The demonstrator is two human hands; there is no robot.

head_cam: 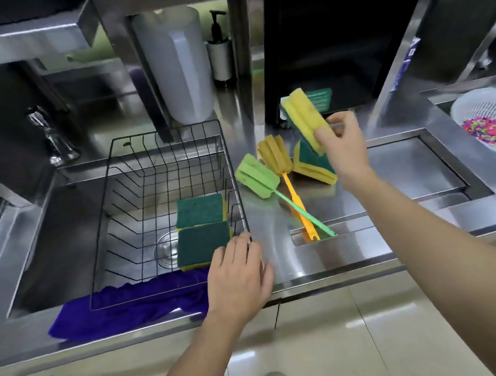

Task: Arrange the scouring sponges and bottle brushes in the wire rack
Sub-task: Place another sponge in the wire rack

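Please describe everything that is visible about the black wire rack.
The black wire rack is a thin metal grid basket, open at the top, sitting upright over the steel sink. Two green-topped scouring sponges lie flat inside, at its right side. Its front rests on a purple cloth. The left hand touches its front right corner.

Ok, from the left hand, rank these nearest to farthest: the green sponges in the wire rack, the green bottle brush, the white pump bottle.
1. Green sponges, in the black wire rack just beyond the left hand.
2. Green bottle brush, on the counter to the right.
3. White pump bottle, far back.
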